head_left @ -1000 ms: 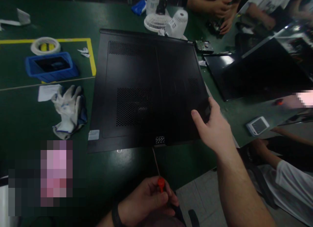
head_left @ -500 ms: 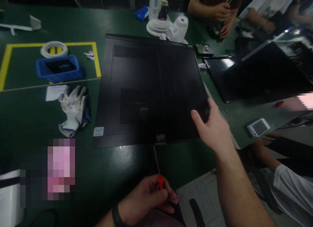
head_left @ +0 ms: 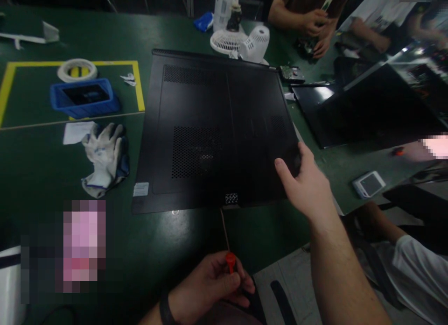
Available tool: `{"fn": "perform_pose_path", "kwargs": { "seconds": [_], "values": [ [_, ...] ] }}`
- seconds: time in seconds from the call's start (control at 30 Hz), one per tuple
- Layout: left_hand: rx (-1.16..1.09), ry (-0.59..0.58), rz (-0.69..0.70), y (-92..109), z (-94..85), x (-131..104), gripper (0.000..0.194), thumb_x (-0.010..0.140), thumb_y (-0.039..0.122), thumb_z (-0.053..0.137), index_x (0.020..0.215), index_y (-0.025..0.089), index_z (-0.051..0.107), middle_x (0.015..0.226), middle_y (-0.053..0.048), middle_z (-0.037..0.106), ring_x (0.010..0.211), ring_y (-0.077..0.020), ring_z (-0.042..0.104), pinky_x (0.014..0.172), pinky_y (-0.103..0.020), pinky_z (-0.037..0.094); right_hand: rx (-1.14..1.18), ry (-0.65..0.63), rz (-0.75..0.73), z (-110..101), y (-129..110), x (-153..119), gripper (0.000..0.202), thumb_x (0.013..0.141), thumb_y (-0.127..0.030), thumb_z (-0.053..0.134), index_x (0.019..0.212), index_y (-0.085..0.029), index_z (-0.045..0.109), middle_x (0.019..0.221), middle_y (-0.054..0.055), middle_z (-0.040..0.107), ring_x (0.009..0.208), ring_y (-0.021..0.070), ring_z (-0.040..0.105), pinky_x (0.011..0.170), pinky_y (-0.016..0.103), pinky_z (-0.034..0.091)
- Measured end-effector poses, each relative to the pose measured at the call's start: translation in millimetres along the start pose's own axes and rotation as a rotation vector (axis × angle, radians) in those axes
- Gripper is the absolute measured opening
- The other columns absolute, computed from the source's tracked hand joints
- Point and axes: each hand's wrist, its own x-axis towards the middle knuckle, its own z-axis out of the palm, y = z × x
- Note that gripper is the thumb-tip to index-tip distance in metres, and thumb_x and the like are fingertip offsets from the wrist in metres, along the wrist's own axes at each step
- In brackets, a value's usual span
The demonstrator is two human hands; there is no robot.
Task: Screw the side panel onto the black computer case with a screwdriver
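Observation:
A large flat black panel [head_left: 199,105], like a computer cover with perforated vents, lies in the middle of the green table. It has a pale label at its near left corner. My right hand [head_left: 306,185] grips its near right edge, thumb on top and fingers over the side. Below the panel's near edge, my left hand [head_left: 213,280] is closed around a red screwdriver [head_left: 230,259]. Only the round-capped red end shows; the tip is hidden by my fingers. A thin cord [head_left: 225,229] runs between the panel's near edge and my left hand.
To the left lie work gloves [head_left: 103,157], a blue bin [head_left: 114,103] and a tape roll [head_left: 65,75]. White fan parts [head_left: 257,45] stand behind the panel. Dark screens [head_left: 378,110] and a grey handheld device [head_left: 369,184] are on the right. Co-workers' hands [head_left: 317,24] work at the back.
Nearly everything holds still; the view has shifted slightly. Both my hands keep their grips, and the panel stays in place. At the back, a co-worker's hand has moved a little.

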Motion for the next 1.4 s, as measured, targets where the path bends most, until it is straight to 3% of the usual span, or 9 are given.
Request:
{"fn": "perform_pose_path", "kwargs": {
  "seconds": [0.97,1.4],
  "values": [
    [0.063,-0.059,0.012,-1,-16.7,8,0.032,0.081,0.042,0.076,0.094,0.015,0.064,0.095,-0.01,0.073,0.089,-0.0188,0.07,0.073,-0.031,0.057,-0.042,0.053,-0.017,6,5,3,0.093,0.087,-0.079,0.038,0.156,-0.017,0.03,0.14,0.019,0.056,0.119,0.0452,0.058,0.097,0.06,0.047],
    [0.121,-0.166,0.179,-7,-15.4,1,0.025,0.086,0.037,0.072,0.096,0.016,0.061,0.091,-0.006,0.072,0.087,-0.0188,0.073,0.068,-0.029,0.061,-0.036,0.107,-0.063,8,4,-5,0.095,0.086,-0.083,0.031,0.153,-0.014,0.035,0.135,0.021,0.06,0.119,0.0402,0.06,0.099,0.052,0.046]
  ]
}}
